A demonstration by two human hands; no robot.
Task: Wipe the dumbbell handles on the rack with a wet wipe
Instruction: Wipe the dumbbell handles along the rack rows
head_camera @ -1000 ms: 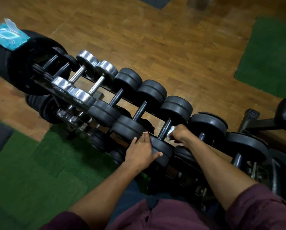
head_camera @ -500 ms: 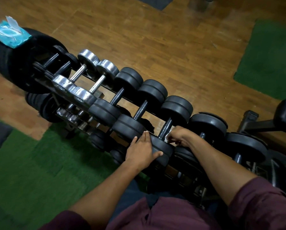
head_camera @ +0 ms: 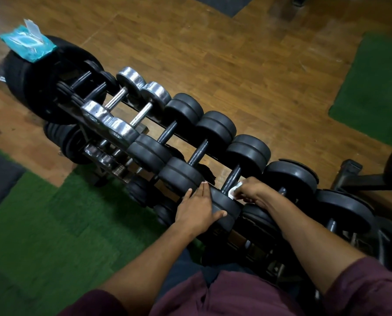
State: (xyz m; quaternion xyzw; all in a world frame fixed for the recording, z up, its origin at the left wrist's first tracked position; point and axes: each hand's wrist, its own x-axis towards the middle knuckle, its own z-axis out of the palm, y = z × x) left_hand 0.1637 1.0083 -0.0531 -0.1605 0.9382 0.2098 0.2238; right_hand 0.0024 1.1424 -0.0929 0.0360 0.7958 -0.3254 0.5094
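Left of the rack, a teal wipes pack lies on a plate. Two chrome dumbbells lead the black ones. Left hand rests flat-fingered on a black head; right hand clutches the wet wipe against the handle.

Two bare forearms, with no watch, band or ring. Left hand and right hand bare too, no gloves. Short, plain fingernails on the left hand. Dark red sleeves, pushed up near the elbows, soft and a bit wrinkly. Same dark red cloth across the bottom of the view, loose and folded, with no print or buttons to see. A patch of dark blue-grey clothing between the arms, lower down.
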